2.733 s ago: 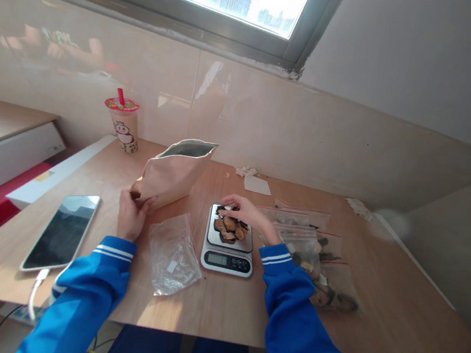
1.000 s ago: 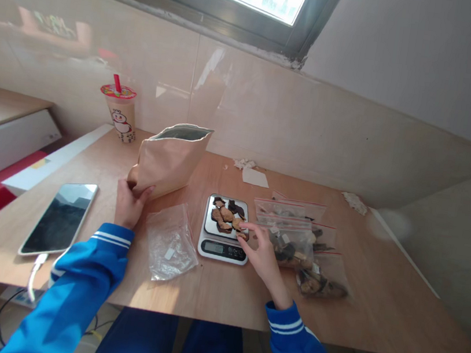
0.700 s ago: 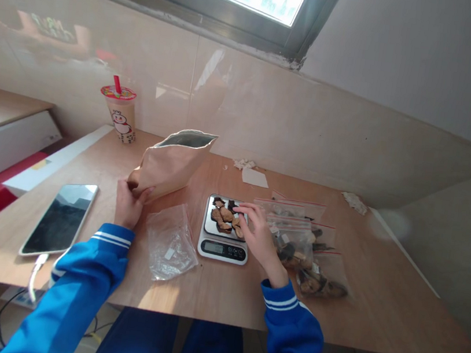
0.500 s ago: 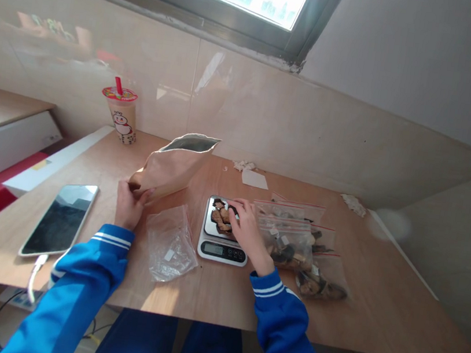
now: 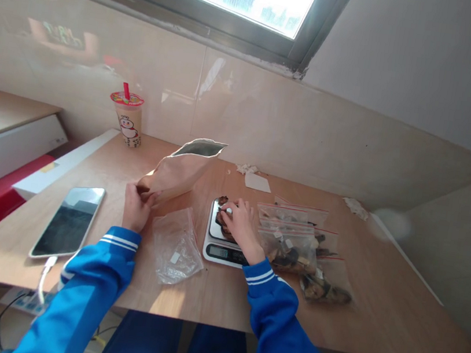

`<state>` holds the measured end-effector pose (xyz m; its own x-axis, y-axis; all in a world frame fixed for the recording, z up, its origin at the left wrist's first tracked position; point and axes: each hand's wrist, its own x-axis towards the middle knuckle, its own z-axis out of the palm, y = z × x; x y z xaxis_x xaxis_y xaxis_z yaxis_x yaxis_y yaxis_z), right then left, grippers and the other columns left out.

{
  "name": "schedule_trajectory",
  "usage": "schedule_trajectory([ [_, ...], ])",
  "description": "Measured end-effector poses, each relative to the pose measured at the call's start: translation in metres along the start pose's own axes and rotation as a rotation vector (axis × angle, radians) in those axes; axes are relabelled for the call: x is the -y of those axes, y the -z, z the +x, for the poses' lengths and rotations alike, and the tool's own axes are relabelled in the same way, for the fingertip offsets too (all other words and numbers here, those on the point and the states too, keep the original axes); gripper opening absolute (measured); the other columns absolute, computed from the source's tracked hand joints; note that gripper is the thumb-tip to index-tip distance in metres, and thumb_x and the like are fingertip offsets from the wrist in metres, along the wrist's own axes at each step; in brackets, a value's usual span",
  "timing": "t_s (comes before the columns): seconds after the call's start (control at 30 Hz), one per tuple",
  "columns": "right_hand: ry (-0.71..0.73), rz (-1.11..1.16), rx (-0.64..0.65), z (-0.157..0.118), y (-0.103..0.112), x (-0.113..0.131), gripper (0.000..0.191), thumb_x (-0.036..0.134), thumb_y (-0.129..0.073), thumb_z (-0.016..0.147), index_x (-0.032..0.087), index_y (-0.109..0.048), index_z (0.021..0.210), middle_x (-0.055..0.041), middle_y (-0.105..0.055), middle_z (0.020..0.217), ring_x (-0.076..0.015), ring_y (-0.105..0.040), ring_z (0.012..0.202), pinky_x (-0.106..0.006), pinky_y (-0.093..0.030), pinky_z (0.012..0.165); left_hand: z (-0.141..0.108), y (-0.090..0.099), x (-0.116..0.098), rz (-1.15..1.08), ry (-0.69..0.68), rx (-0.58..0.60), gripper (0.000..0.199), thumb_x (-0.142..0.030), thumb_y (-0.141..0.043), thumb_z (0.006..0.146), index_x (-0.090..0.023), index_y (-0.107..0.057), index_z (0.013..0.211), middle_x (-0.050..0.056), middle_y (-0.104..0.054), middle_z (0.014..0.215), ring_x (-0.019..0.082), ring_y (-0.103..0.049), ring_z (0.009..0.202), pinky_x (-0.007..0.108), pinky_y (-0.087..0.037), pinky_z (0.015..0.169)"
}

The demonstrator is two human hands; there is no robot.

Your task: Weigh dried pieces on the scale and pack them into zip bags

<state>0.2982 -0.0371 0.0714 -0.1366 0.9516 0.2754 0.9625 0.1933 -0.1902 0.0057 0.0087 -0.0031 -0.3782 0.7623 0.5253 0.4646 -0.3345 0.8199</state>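
Note:
My left hand [image 5: 138, 207] grips the lower left corner of a tan paper bag [image 5: 178, 174], which stands tilted with its mouth gaping toward the upper right. Over a white kitchen scale [image 5: 212, 234], my right hand [image 5: 241, 223] has its fingers curled around dark brown dried slices [image 5: 224, 229] lying on the plate. These look like dried mushroom or herb pieces; the hand hides most of them. One small piece [image 5: 223, 200] shows at the plate's far edge. A flat clear zip bag [image 5: 176, 250] lies between the paper bag and the scale.
Several zip bags of dried pieces [image 5: 290, 251] lie right of the scale. A phone [image 5: 67, 223] with a white cable is at the left, a drink cup [image 5: 129, 121] at the back left. White paper [image 5: 258, 182] and crumpled tissue [image 5: 354, 207] lie near the wall.
My right hand has lowered and its fingers have closed over the slices on the scale, covering more of them. My left hand still holds the paper bag. The whole view has shifted slightly.

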Motion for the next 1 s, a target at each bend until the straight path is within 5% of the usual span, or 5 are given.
schedule_trajectory([
  [0.13,0.035,0.026,0.016,-0.004,0.005,-0.006,0.016,0.024,-0.056,0.090,0.024,-0.069,0.099,-0.0089,-0.061,0.107,-0.0277,-0.051,0.103,-0.040,-0.036,0.087,0.000,0.000,0.000,0.013,-0.033,0.002,0.043,-0.037,-0.074,0.072,-0.018,-0.049,0.101,0.006,-0.051,0.096,0.022,-0.056,0.091,0.039,-0.051,0.082],
  [0.4,0.045,0.401,-0.202,0.010,0.038,-0.013,0.033,0.013,-0.036,0.091,0.021,-0.066,0.104,-0.0079,-0.063,0.107,-0.0206,-0.057,0.105,-0.034,-0.044,0.093,-0.002,0.001,-0.001,-0.039,-0.060,0.006,0.038,-0.029,-0.070,0.074,-0.019,-0.049,0.103,0.006,-0.051,0.099,0.021,-0.057,0.090,0.038,-0.052,0.080],
  [0.6,0.145,0.133,0.122,0.028,0.017,-0.014,0.037,0.010,-0.040,0.090,0.020,-0.066,0.115,-0.0070,-0.067,0.120,-0.0193,-0.057,0.114,-0.033,-0.039,0.099,-0.005,0.002,0.002,-0.146,-0.097,0.084,0.040,-0.020,-0.065,0.071,-0.019,-0.048,0.107,0.006,-0.052,0.103,0.018,-0.058,0.087,0.032,-0.053,0.072],
  [1.0,0.087,0.009,0.137,0.009,0.023,-0.016,0.034,0.008,-0.043,0.087,0.022,-0.072,0.100,-0.0074,-0.073,0.102,-0.0268,-0.058,0.105,-0.042,-0.038,0.092,-0.004,0.001,-0.005,-0.189,-0.056,0.098,0.034,-0.020,-0.064,0.071,-0.020,-0.049,0.102,0.007,-0.056,0.100,0.019,-0.058,0.089,0.034,-0.054,0.072],
])
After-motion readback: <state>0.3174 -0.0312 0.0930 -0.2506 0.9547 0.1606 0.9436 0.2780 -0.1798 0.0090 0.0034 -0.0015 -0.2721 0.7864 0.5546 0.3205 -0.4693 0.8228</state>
